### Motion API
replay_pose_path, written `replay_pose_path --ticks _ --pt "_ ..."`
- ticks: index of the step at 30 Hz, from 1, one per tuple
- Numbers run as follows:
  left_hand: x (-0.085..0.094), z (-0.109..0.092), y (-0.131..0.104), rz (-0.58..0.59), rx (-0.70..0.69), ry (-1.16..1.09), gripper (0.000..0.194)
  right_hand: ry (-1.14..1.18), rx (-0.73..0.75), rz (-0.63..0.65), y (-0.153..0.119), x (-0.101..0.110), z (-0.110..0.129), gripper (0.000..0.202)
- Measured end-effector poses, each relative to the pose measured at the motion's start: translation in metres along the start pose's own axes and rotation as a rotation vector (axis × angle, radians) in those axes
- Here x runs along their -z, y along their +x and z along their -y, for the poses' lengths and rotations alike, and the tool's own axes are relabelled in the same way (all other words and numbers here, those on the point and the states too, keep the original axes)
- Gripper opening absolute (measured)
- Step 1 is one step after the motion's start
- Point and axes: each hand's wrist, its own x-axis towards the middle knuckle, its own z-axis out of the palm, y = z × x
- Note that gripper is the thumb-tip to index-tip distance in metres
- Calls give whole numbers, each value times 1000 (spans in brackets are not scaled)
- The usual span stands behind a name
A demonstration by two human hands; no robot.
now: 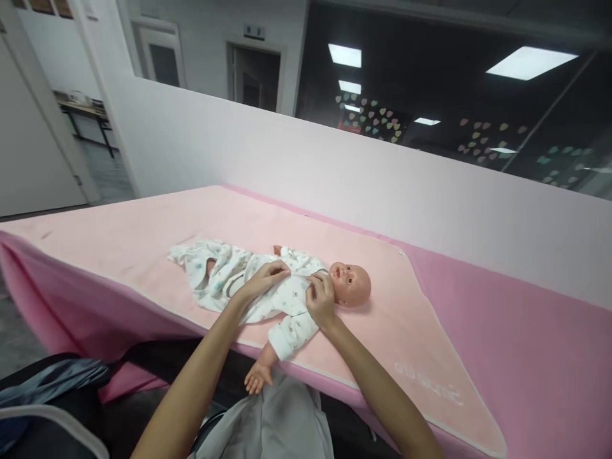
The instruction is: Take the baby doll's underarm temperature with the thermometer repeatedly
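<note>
Surface [516,331]: carries doll; cloth could slip if pulled.
Doll [358,287]: mid-surface, head 3 o'clock; near arm [262,371] overhangs edge, 7 o'clock, may snag.
Outfit [294,294]: bunched 9 o'clock; tugging could strain it.
Left fingers [276,270]: pinching chest fabric.
Right fingers [322,284]: pinching near collar; slip could hit chin.

"What sort of place is shown?"
"An institutional room, perhaps one used for childcare training; the exact kind cannot be told."
"By what is that suggested?"
"Under the fingers [314,278], a baby doll [356,285] in a patterned garment [292,294] is laid on a pale pink mat [406,331]. Beyond the fingers, above a white wall [335,172], dark glass [430,83] is dotted with heart-shaped decorations [383,111], and bright rectangular lights [531,62] are seen in it."
"And farther off?"
"Beyond the fingers, leftward, a doorway [262,70] is topped by a small sign [254,32]."
</note>
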Motion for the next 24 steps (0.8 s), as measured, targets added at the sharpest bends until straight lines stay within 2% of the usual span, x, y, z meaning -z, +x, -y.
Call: replay_pose_path --ticks 4,7,11,24 --pt "-4 3 0 -43 -37 -17 27 -42 130 127 12 -2 8 22" --pt "-4 5 0 -21 -51 -86 25 -15 138 234 22 -12 17 18" --pt "-4 7 0 -25 -33 -194 23 24 22 236 27 -23 25 18" --pt "-1 14 3 -45 9 -278 20 80 19 313 22 -20 24 11"
